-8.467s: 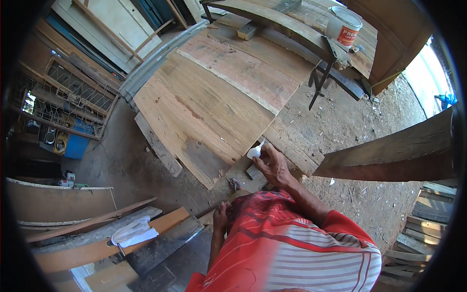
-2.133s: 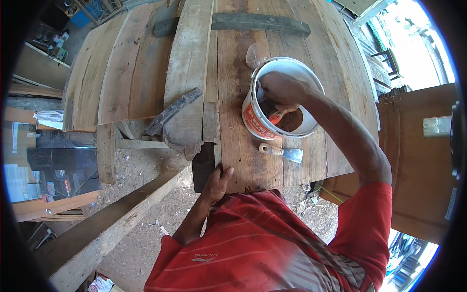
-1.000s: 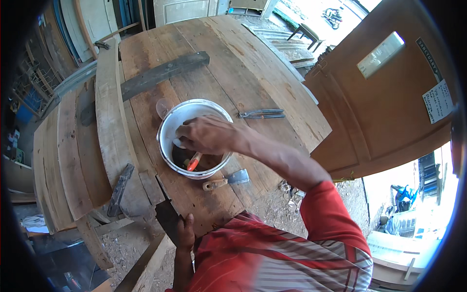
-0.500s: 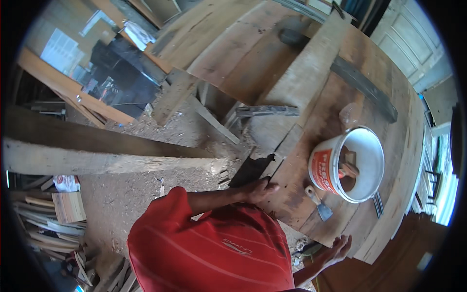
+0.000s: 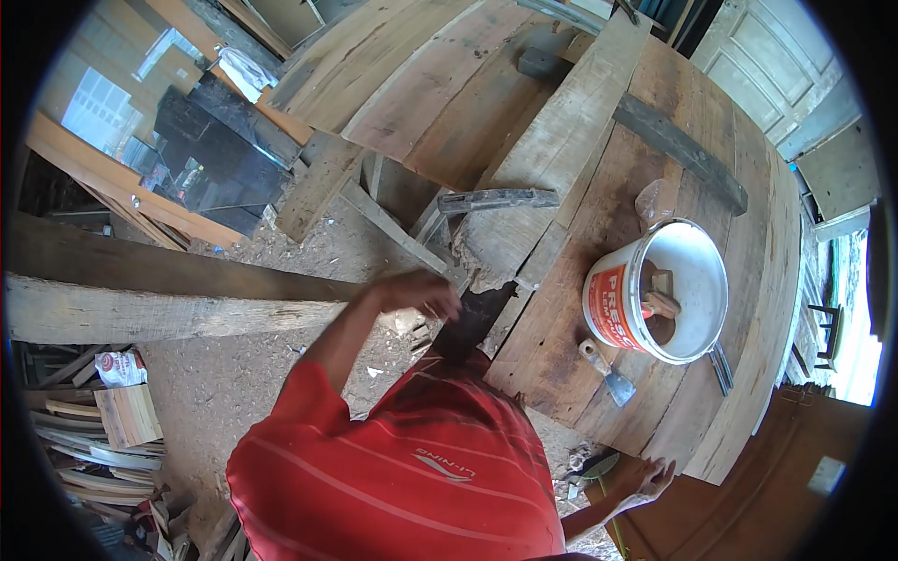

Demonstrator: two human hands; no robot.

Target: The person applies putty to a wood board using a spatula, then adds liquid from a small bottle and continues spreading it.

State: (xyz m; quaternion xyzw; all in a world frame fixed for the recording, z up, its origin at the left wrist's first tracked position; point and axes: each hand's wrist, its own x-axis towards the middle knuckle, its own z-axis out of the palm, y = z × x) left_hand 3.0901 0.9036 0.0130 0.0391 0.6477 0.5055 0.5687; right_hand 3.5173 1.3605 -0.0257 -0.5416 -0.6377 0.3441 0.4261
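My left hand (image 5: 423, 294) hangs in the air left of the wooden work table (image 5: 561, 374), near the end of a thick beam (image 5: 187, 316). Its fingers are loosely bent and apart, with nothing visible in them. At the table's near right corner, my right hand (image 5: 652, 481) rests by the edge with its fingers spread. On the planks stands a white bucket (image 5: 694, 271) with a red label; wooden-looking pieces (image 5: 662, 304) lie inside. A putty knife (image 5: 617, 385) lies in front of it, and thin dark rods (image 5: 720, 370) lie to its right.
A dark timber block (image 5: 683, 154) and a clear plastic bag (image 5: 649, 202) are behind the bucket. A long board (image 5: 571, 131) crosses the table, with a dark narrow bar (image 5: 499, 200) on it. Stacked wood offcuts (image 5: 103, 449) lie at lower left. A brown panel (image 5: 786, 467) stands at right.
My left hand has lifted off the table's near edge and moved left and up toward the beam. My right hand stays by the corner. The whole view has shifted slightly.
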